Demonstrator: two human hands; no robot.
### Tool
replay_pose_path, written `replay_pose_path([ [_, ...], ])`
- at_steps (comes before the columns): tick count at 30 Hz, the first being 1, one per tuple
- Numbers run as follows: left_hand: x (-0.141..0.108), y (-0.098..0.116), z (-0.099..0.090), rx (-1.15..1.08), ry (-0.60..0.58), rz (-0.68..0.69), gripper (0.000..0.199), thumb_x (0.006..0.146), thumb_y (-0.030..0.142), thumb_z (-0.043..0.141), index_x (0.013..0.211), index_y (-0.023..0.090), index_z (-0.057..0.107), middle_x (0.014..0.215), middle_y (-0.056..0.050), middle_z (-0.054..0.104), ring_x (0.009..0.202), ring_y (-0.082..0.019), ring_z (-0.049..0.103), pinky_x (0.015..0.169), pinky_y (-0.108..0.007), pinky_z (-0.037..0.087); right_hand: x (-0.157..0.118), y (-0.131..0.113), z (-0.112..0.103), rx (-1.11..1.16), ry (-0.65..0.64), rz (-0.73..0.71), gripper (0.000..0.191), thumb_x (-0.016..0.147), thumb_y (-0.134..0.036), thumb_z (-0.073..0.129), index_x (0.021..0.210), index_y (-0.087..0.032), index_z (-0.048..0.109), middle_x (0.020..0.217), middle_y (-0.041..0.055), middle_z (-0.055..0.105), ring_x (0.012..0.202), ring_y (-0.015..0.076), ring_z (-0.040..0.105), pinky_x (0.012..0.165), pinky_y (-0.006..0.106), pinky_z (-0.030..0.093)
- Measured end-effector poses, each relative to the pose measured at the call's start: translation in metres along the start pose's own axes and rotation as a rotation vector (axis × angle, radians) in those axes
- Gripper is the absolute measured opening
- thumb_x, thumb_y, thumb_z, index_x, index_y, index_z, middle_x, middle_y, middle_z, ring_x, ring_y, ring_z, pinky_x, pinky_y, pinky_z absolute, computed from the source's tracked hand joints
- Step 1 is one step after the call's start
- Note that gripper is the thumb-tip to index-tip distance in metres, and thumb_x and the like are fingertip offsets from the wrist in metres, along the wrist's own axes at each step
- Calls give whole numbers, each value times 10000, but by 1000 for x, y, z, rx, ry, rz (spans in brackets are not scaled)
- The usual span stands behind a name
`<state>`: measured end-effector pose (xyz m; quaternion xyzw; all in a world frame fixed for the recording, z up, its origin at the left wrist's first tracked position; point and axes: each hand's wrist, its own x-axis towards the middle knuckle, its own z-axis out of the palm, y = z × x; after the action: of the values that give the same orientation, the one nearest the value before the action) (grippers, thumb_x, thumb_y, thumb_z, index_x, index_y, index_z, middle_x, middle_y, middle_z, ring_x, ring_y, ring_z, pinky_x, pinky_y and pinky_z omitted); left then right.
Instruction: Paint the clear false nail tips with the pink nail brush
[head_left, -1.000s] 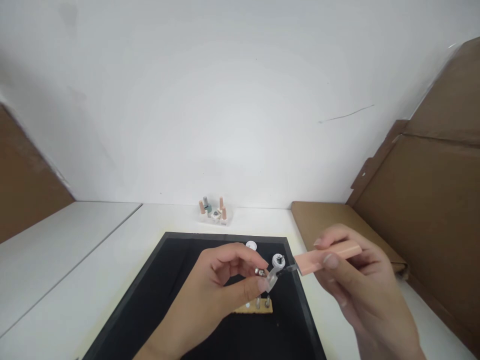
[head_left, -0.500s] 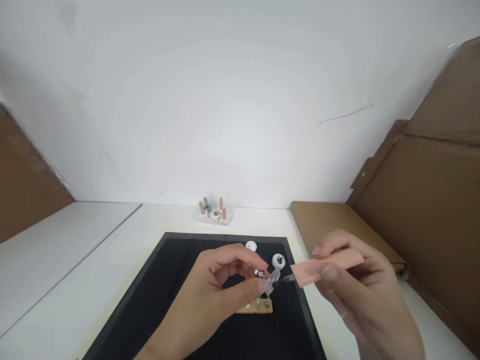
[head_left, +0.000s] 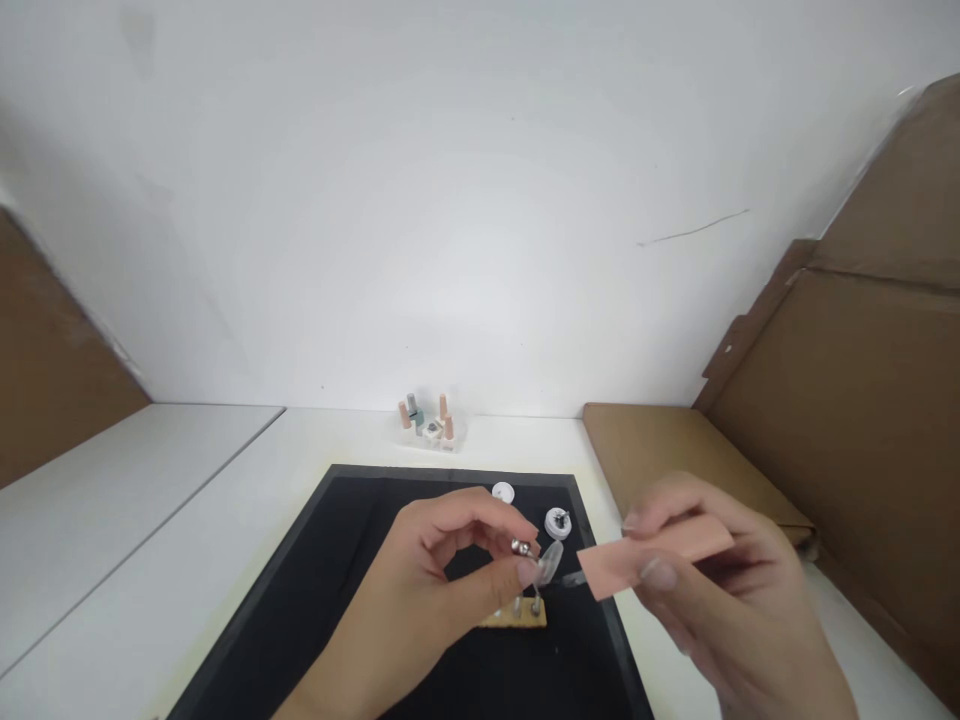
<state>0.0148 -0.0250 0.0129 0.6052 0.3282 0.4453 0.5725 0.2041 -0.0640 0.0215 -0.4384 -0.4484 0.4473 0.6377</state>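
Between thumb and index finger, my left hand (head_left: 442, 590) pinches a small metal stem that carries a clear nail tip (head_left: 551, 562). My right hand (head_left: 720, 600) is closed on a pink brush handle (head_left: 656, 555). Its thin brush (head_left: 571, 579) points left, close beside the lower part of the nail tip; whether they touch is too blurred to tell. Below the fingers, a tan stand (head_left: 517, 614) with small upright pegs lies partly hidden on the black mat (head_left: 330, 560).
Behind the hands are a white lid (head_left: 503, 492) and a round white jar (head_left: 558, 523) with dark bits. A clear tray (head_left: 450, 445) of pink-capped and grey-capped bottles stands near the wall. Cardboard (head_left: 675, 450) lies at the right.
My right hand has lowered slightly, and the brush has moved down along the nail tip. The nail tip looks a little more upright. My left hand has barely moved.
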Motion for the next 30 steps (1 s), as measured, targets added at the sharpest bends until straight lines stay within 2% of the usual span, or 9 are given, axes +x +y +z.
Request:
replay_pose_path([
  [4,-2,1,0,17,1,10,108,762,101,758,772,209,769,720,18,702,696,-119,622,648,-195,491,-1,-2,3,-47,49,2,445,584,-604,867,659,-201,694,502,-51,507,390,27,348,368,165,243],
  [9,-5,-2,-2,28,-9,4,109,777,106,751,774,214,768,727,19,709,698,-120,616,653,-203,482,5,3,-7,-55,88,-46,385,613,-561,870,675,-220,700,479,-50,512,364,45,384,343,172,280],
  [14,-4,-2,-3,63,4,11,106,786,107,741,786,211,760,742,13,709,710,-128,628,664,-213,491,9,8,-16,-70,-58,-175,257,718,-472,828,707,-234,731,461,-32,519,332,73,407,285,181,304],
  [17,-2,3,-1,97,13,21,99,780,110,741,766,206,759,726,12,702,694,-128,626,647,-211,490,7,5,-11,-35,-134,-145,234,726,-445,828,707,-234,728,476,-41,498,349,51,340,299,168,258],
  [21,-1,9,2,118,21,34,95,762,114,753,749,208,762,730,10,710,701,-132,637,654,-210,499,1,-1,1,5,-41,-73,309,655,-494,866,664,-231,706,484,-66,446,398,36,261,358,175,205],
  [26,-4,7,1,120,25,39,106,772,109,745,765,213,766,742,7,720,711,-136,641,662,-216,499,0,-2,3,-34,46,-15,411,619,-576,859,667,-206,687,500,-48,494,391,37,301,368,188,218],
  [30,-5,3,0,107,15,38,97,788,118,741,773,212,758,750,4,725,728,-145,643,679,-228,501,3,0,-2,-53,102,-28,418,594,-581,870,664,-216,679,472,-48,514,373,49,359,367,192,257],
])
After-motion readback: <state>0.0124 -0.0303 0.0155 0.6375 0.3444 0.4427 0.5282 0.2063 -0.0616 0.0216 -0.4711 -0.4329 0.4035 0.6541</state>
